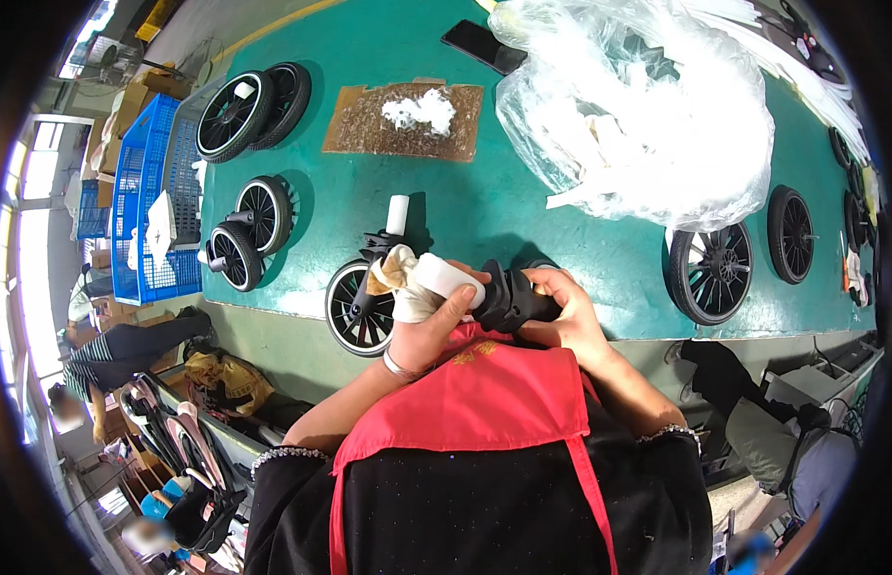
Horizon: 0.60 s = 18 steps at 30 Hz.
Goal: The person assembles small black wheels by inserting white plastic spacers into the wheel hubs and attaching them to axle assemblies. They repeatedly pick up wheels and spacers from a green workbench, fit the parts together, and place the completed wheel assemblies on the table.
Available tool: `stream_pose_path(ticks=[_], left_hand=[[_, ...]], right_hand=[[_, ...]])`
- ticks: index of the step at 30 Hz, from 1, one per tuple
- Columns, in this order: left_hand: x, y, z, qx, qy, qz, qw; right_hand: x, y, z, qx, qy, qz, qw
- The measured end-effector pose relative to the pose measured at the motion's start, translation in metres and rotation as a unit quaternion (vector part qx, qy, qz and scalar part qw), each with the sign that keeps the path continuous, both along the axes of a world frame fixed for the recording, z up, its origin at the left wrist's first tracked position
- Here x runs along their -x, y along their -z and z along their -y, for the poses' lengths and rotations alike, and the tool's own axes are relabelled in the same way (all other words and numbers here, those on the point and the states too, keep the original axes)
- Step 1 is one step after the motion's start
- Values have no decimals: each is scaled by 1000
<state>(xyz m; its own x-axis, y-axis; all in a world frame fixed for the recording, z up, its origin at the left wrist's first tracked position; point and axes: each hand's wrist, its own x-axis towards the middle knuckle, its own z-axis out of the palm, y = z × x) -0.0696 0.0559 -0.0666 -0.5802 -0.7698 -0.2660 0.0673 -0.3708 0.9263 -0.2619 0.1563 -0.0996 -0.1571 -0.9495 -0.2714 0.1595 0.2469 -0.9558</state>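
My left hand grips a white cylindrical plastic part together with a wad of cream-coloured cloth. My right hand holds the black plastic wheel-fork part that the white piece joins. Both are held just above the near edge of the green table, over my red apron. Right behind my left hand stands a black double-wheel assembly with a white stem sticking up.
More black wheels stand on the table: a pair at far left, another assembly, one at right and several further right. A large clear plastic bag, a brown cardboard sheet with white bits, a phone, and blue crates are about.
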Motion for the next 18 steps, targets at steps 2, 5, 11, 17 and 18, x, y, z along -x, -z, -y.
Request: stream_pose_path(ticks=[2,5,11,17,18], left_hand=[[-4,-5,-1,13,5,22,1000],[-12,-22,15,123,16,88,988],[-30,-55,50,262,130,209,933],[-40,-18,7,244,123,220,936],[-36,-17,5,197,104,189,956]], right_hand=[[0,-2,3,4,-14,6,1000],[1,-10,9,16,-25,-15,999],[-4,-2,10,49,-27,-35,998],[6,5,-3,35,-107,-138,984],[8,4,-4,32,-114,-118,986]])
